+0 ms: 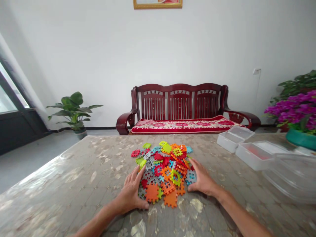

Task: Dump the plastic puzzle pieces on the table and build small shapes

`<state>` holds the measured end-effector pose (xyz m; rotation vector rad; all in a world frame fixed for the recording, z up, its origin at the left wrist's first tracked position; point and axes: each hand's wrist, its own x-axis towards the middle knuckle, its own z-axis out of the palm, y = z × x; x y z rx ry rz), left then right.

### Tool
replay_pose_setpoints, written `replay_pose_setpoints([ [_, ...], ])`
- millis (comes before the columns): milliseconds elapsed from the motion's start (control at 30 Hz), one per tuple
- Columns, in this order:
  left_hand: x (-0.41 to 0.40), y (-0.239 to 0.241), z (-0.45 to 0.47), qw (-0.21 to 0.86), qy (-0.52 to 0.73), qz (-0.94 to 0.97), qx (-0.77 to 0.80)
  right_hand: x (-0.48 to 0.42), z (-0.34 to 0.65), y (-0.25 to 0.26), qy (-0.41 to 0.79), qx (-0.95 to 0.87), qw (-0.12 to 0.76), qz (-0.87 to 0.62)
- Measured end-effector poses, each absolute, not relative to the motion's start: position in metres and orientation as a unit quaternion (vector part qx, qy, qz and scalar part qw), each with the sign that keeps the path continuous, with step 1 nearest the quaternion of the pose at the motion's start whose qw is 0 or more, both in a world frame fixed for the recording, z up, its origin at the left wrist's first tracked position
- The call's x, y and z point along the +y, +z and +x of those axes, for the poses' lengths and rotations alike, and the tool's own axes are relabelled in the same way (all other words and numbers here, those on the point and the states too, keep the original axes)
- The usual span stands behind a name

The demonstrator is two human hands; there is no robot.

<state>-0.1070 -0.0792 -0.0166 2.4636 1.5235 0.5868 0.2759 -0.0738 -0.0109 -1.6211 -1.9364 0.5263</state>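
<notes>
A: Where are the hands?
B: Both lie on the table (74, 184), one at each side of a pile (164, 164) of coloured plastic tiles. The left hand (132, 194) is against the pile's near left edge, palm down. Its fingers are stretched out and slightly spread, with the tips on grey and orange tiles. The thumb rests on the table just below an orange tile.
A: And the right?
B: The right hand (201, 181) is against the right edge, also palm down. Its fingers are loosely together and curve along the tiles, touching a pale grey-blue one. Neither hand pinches or lifts anything.
A: Where does the pile sit?
B: Near the middle of the table, between the two hands, just in front of the person. The tiles are toothed squares in red, orange, green, grey and blue, heaped over one another. One red tile lies at the far left edge of the heap.
A: What else is on the table?
B: To the right, well apart from the pile, clear boxes (234, 138) stand in a row, one with something red inside. A clear lid (291, 174) lies nearest the person. A green pot (301, 138) with purple flowers (296, 108) is at the far right.
A: And behind?
B: A dark red bench (180, 102) with a patterned cushion (182, 125) stands against a white wall, and a plant (74, 110) sits on the floor to its left.
</notes>
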Motion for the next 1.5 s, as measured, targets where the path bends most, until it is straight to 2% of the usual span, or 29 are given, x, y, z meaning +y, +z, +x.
replay_pose_setpoints([
  [233,-0.088,-0.002,-0.064,0.066,0.235,0.804,0.542,-0.063,0.254,-0.004,0.143,-0.710,0.317,-0.613],
  [467,-0.081,0.009,-0.021,0.091,0.267,0.778,0.561,-0.050,0.243,0.005,0.129,-0.664,0.437,-0.593],
  [733,-0.046,0.016,0.009,0.112,0.343,0.767,0.531,-0.016,0.223,0.044,0.129,-0.639,0.448,-0.612],
  [900,-0.028,0.025,0.016,0.131,0.369,0.772,0.500,0.005,0.215,0.065,0.219,-0.682,0.451,-0.532],
  [1033,-0.049,0.022,-0.002,0.102,0.335,0.783,0.515,-0.013,0.237,0.061,0.246,-0.731,0.403,-0.493],
  [1200,-0.101,0.003,-0.030,0.089,0.232,0.846,0.471,-0.073,0.273,0.033,0.276,-0.792,0.259,-0.478],
  [1367,-0.126,-0.005,-0.028,0.044,0.177,0.896,0.405,-0.111,0.273,0.017,0.258,-0.821,0.131,-0.491],
  [1433,-0.125,-0.005,-0.020,0.035,0.169,0.892,0.417,-0.114,0.266,0.014,0.240,-0.824,0.126,-0.498],
  [1500,-0.121,-0.004,-0.012,0.034,0.166,0.884,0.435,-0.113,0.257,0.012,0.210,-0.821,0.162,-0.506],
])
